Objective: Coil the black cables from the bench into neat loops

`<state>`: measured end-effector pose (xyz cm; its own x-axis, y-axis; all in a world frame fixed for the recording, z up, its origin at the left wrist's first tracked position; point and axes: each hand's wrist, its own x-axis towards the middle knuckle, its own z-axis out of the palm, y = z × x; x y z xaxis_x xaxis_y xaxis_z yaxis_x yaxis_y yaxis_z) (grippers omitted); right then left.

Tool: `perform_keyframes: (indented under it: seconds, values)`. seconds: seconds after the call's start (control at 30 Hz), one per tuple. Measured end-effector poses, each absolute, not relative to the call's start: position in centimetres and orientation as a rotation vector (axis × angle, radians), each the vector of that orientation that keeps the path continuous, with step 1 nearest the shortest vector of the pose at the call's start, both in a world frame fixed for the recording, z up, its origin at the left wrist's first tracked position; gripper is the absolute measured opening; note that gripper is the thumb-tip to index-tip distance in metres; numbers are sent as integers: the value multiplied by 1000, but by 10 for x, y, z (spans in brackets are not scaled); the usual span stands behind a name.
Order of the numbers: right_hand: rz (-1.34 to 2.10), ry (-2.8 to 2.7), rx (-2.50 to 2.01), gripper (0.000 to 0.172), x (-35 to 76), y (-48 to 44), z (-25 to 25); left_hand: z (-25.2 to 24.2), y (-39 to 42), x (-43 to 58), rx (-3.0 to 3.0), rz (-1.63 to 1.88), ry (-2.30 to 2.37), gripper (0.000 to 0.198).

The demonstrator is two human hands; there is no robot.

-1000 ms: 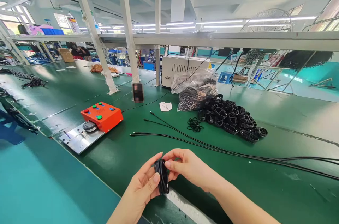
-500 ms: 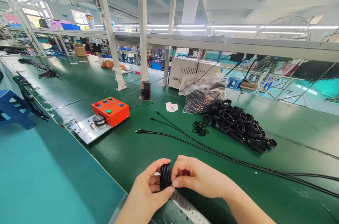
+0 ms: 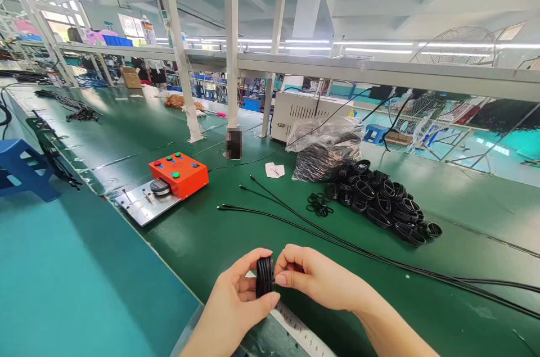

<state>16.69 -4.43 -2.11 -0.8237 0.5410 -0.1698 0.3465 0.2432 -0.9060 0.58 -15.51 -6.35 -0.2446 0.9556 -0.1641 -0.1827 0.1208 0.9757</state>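
Two bare hands are holding a coiled black cable (image 3: pixel 264 276) over the near part of the green tabletop (image 3: pixel 189 250).

The left hand (image 3: pixel 236 298) is gripping the coil between its thumb and curved fingers, while the right hand (image 3: pixel 310 275) is pinching at the coil's right edge with thumb and forefinger; whether they are catching a band or the cable's end, one cannot tell. The marked ruler strip (image 3: pixel 300 333) is running out from just beneath the coil; beyond the hands, long black cables (image 3: pixel 323 234) are stretching rightward, and small black rings (image 3: pixel 319 204) are lying beside a pile of coiled cables (image 3: pixel 382 202).
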Motion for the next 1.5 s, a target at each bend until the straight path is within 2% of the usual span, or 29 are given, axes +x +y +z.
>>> perform_keyframes:
  seconds: [0.17,0.33,0.7,0.97,1.27,1.47,1.5]
  values:
    - [1937,-2065,-766,36,160,-46,-24,-66,-155,4,841,1392,1296,62]
    - [2121,-1789,-759,47,149,-54,-30,-63,-156,5,841,1387,1245,63]
    - [2189,-1839,-743,38,154,-46,-35,-52,-164,-3,874,1219,1096,58]
    - [2135,-1838,-841,35,153,-49,-28,-61,-161,-9,891,1238,1201,65]
    - [2187,-1623,-754,41,145,-60,-34,-57,-159,-9,896,1317,1106,56]
    - [1776,-1977,-838,43,149,-61,-28,-56,-155,-15,803,1310,1150,57]
    - [1665,-2053,-824,51,151,-61,-27,-55,-155,-16,784,1302,1161,57]
